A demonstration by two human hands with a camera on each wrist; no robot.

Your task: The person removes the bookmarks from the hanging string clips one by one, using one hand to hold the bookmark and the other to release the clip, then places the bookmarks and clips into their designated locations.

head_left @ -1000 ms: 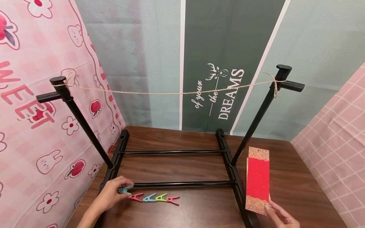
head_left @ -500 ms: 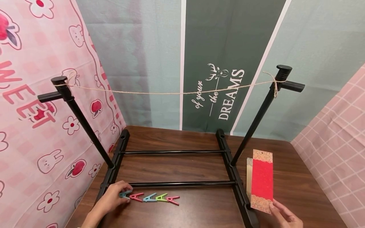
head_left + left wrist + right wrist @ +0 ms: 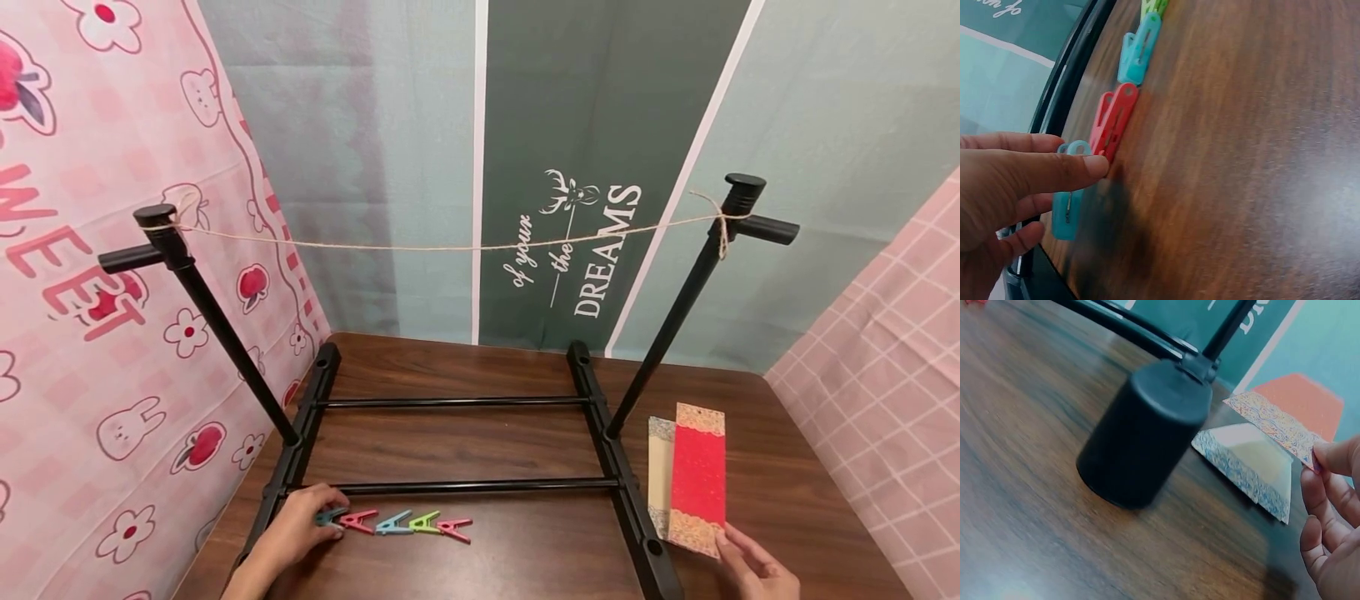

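My left hand point(image 3: 303, 523) pinches a blue clothespin point(image 3: 1069, 215) between thumb and fingers, at the left end of a row on the table. Just right of it lies a red clothespin point(image 3: 358, 521), followed by another blue clothespin point(image 3: 393, 522), a green clothespin point(image 3: 425, 522) and a second red clothespin point(image 3: 454, 528). My right hand point(image 3: 757, 567) grips the lower edge of a long red card point(image 3: 699, 475) with patterned ends and a small hole at the top. In the right wrist view, the card is raised above beige cards point(image 3: 1254, 456) lying stacked on the table.
A black stand point(image 3: 617, 475) rests on the brown table point(image 3: 465, 367), with two crossbars and two uprights. Thin twine point(image 3: 390, 246) is tied between the tops of the uprights. Printed cloths point(image 3: 360, 167) hang behind and at both sides.
The red card has moved right and slightly toward me in my right hand, uncovering more of the beige cards. My left hand has come slightly nearer with the blue clothespin.
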